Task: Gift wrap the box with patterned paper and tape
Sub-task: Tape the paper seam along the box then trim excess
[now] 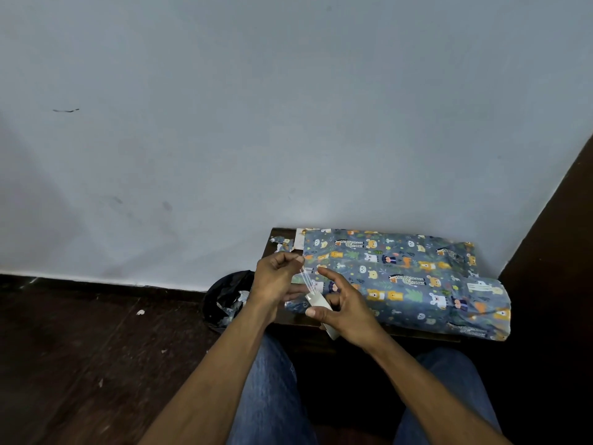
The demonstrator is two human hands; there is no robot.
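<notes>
Tape (307, 281) is hard to make out — only a thin clear strip stretched from the left hand (276, 277), whose fingers pinch its end, down to the white dispenser (322, 309) gripped in the right hand (345, 308). Both hands hover over the near-left corner of the wrapped box (401, 277), which lies on the dark surface (279, 234) against the wall — the box itself hidden under animal-patterned paper.

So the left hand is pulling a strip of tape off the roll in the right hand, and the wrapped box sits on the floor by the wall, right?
Not quite. The head view shows the wrapped box on a dark low table against the wall, not on the floor. The rest holds: the left hand pinches a clear strip of tape drawn from the roll held in the right hand.
</notes>
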